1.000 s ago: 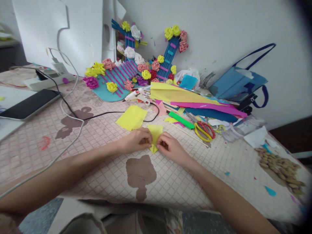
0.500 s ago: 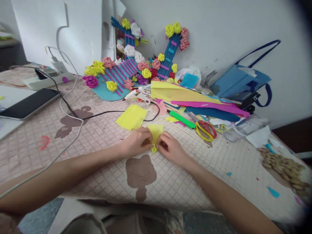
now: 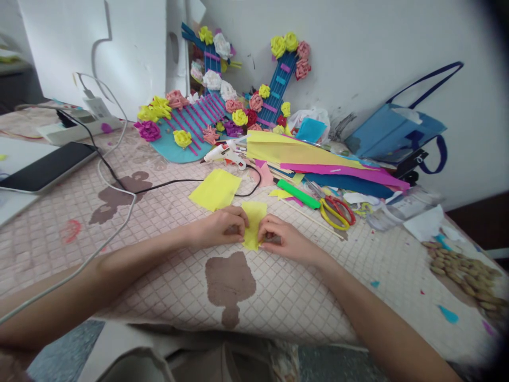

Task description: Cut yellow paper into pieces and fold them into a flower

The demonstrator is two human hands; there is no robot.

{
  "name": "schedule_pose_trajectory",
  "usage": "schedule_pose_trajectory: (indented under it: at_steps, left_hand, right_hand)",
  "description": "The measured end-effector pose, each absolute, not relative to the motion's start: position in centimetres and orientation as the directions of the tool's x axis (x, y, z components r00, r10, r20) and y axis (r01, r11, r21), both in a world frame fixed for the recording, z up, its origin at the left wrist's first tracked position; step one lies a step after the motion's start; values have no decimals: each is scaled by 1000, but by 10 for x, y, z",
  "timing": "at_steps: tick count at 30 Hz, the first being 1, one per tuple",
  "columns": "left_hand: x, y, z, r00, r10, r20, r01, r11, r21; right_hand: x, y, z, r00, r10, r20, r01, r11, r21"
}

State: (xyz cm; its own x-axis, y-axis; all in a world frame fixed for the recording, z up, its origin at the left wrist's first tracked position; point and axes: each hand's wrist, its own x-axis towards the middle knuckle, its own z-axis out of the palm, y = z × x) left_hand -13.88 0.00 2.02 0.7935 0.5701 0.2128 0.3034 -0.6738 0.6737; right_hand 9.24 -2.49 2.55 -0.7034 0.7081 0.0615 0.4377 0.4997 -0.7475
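Between my hands lies a small yellow piece of crepe paper (image 3: pixel 255 223) on the patterned tablecloth. My left hand (image 3: pixel 226 227) pinches its left edge, thumb and fingertips together. At the lower right edge, my right hand (image 3: pixel 281 237) grips it the same way. Both wrists rest low over the table. Just beyond my left hand is a flat stack of yellow paper squares (image 3: pixel 216 189). A white glue gun (image 3: pixel 226 154) lies behind that stack, its black cord curling round to the right.
Green box cutter (image 3: pixel 298 194) and red-yellow scissors (image 3: pixel 336 212) lie right of my hands. Folded crepe paper (image 3: pixel 306 152) is piled behind them. Flower-covered cardboard guitars (image 3: pixel 191 130) lean at the wall. A white cable (image 3: pixel 133 212) crosses at left; nuts (image 3: pixel 463 273) lie far right.
The lower edge of the yellow paper, gathered to a point before, is now spread flatter. My hands have moved slightly apart, the right one a little to the right.
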Motion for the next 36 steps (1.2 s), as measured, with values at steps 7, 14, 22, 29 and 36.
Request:
schedule_pose_trajectory:
  at_steps: [7, 14, 22, 29, 36]
  left_hand:
    - [-133, -3, 19, 762, 608, 224, 350, -676, 649]
    - [-122, -13, 11, 666, 685, 294, 450, -684, 574]
    - [-118, -19, 9, 622, 718, 314, 522, -678, 517]
    - [-123, -13, 10, 657, 694, 293, 448, -673, 588]
    - [-123, -14, 12, 649, 705, 287, 448, -658, 604]
  right_hand:
    - [89, -26, 21, -638, 767, 73, 472, 464, -750]
    - [79, -33, 12, -518, 844, 141, 546, 453, -705]
    - [77, -36, 10, -505, 843, 185, 570, 486, -662]
    - [76, -38, 11, -499, 844, 195, 573, 490, -657]
    - [74, -39, 13, -488, 852, 191, 581, 480, -658]
